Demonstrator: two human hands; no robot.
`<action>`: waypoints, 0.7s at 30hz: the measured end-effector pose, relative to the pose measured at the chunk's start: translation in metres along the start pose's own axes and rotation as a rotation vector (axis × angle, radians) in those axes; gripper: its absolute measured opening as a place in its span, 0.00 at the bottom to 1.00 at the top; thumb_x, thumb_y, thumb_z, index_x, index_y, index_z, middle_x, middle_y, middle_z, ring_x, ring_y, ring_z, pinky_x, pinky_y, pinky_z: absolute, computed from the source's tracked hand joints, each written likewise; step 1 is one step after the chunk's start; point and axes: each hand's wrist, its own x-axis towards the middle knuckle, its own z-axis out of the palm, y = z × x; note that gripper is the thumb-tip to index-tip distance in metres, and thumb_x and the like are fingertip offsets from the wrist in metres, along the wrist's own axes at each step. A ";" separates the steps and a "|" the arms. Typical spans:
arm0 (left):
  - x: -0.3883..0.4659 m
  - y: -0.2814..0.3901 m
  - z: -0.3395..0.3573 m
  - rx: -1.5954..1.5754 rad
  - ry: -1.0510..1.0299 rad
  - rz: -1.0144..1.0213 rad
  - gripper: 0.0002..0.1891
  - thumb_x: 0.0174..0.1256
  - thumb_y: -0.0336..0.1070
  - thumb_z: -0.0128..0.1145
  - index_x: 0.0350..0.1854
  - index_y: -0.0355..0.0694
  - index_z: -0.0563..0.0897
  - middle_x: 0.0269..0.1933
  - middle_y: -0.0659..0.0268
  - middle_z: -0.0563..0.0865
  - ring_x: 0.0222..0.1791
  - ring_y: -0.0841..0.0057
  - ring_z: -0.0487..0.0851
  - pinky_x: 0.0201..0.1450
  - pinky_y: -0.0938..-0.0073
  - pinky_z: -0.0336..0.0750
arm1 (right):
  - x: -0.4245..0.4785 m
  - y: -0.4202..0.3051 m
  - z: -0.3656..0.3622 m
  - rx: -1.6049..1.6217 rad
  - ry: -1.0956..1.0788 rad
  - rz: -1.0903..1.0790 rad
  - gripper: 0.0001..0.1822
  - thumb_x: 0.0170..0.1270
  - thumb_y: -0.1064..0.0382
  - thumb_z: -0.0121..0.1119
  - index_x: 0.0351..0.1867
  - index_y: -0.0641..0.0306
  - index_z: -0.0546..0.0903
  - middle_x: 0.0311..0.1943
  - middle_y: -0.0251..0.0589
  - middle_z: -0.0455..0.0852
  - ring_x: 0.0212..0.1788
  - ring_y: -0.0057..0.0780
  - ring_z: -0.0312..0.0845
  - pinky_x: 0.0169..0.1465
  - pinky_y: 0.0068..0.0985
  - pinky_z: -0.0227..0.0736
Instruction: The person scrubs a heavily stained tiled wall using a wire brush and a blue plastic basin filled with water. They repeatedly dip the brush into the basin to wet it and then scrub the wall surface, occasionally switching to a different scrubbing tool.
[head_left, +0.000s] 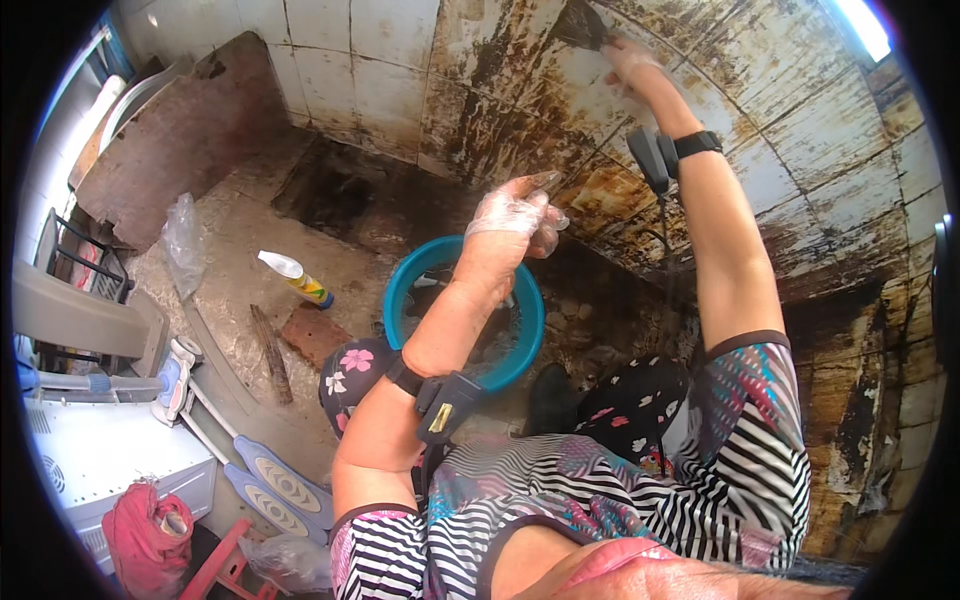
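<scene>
My right hand (634, 64), in a thin clear plastic glove, grips a dark, flat, flared tool (581, 24) like a scraper against the grimy white tiled wall (577, 82). My left hand (521, 214), gloved in the same clear plastic, is raised with the index finger extended and the others loosely bent; nothing shows in it. Beneath it is a teal plastic basin (391, 300) of murky, sudsy water with pale items in it, partly hidden by my left forearm. Brown and black grime covers the tiles around both hands.
On the floor to the left are a bottle with a white nozzle (300, 281), a red brick (313, 334), a wood strip (271, 356) and a clear plastic bag (184, 240). A stained board (187, 135) leans by the wall. A white appliance (112, 442) and a pink cloth (146, 536) lie lower left.
</scene>
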 end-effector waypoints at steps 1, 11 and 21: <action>-0.003 -0.002 0.002 -0.004 -0.006 -0.010 0.18 0.74 0.34 0.49 0.62 0.36 0.72 0.33 0.66 0.84 0.24 0.83 0.77 0.27 0.81 0.73 | 0.005 0.008 0.009 0.043 0.040 -0.021 0.31 0.68 0.47 0.53 0.69 0.60 0.68 0.35 0.44 0.88 0.31 0.28 0.84 0.34 0.30 0.76; -0.005 0.000 -0.005 -0.048 -0.019 -0.023 0.17 0.74 0.35 0.49 0.61 0.37 0.73 0.32 0.68 0.83 0.24 0.84 0.76 0.27 0.81 0.72 | -0.005 0.031 0.024 -0.069 0.023 -0.065 0.24 0.68 0.49 0.53 0.57 0.64 0.78 0.35 0.44 0.88 0.26 0.32 0.85 0.37 0.32 0.80; -0.007 0.001 -0.006 0.002 0.007 -0.004 0.17 0.74 0.36 0.49 0.61 0.36 0.73 0.32 0.67 0.84 0.25 0.84 0.77 0.28 0.81 0.73 | -0.013 0.085 0.044 -0.053 0.041 -0.148 0.27 0.68 0.50 0.50 0.63 0.63 0.73 0.38 0.44 0.88 0.25 0.31 0.84 0.37 0.31 0.77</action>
